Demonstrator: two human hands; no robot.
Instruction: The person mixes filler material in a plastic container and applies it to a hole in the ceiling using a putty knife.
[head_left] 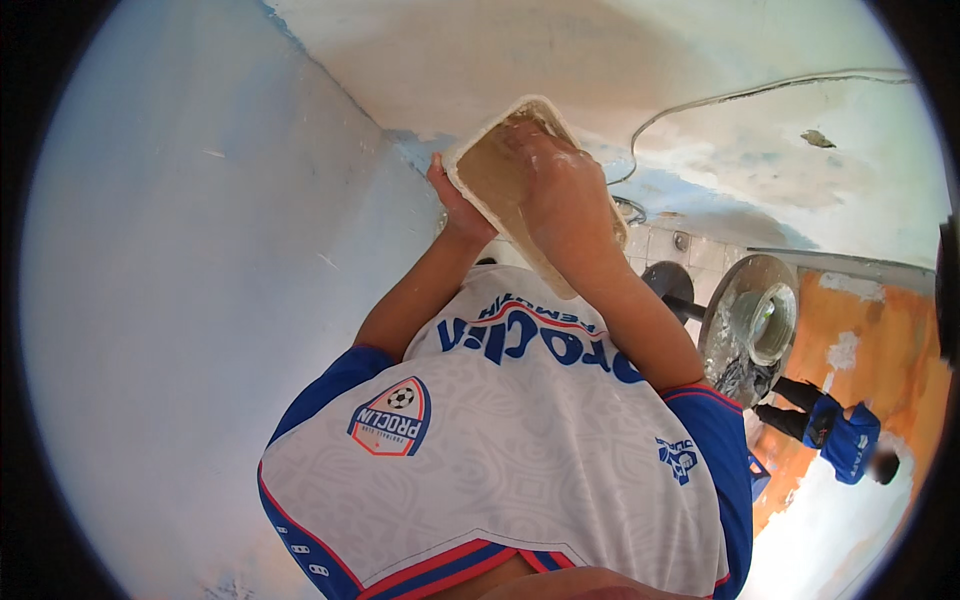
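A pale rectangular tub (478,163) is tilted in front of my chest, its rim crusted with whitish paste and greyish-beige material inside. My left hand (463,208) grips its left side, the thumb up by the rim and the other fingers hidden beneath. Inside the upper part of the tub is my right hand (560,185), smeared with white paste, its back toward me. Its fingers are curled down into the contents; whether they hold a tool is hidden.
A bluish wall (190,260) rises close on the left. A cable (720,98) runs along the patchy wall ahead. To the right stands a round table (728,318) with a pale bucket (772,325). Farther off, a person in blue (850,440) is near an orange wall (860,345).
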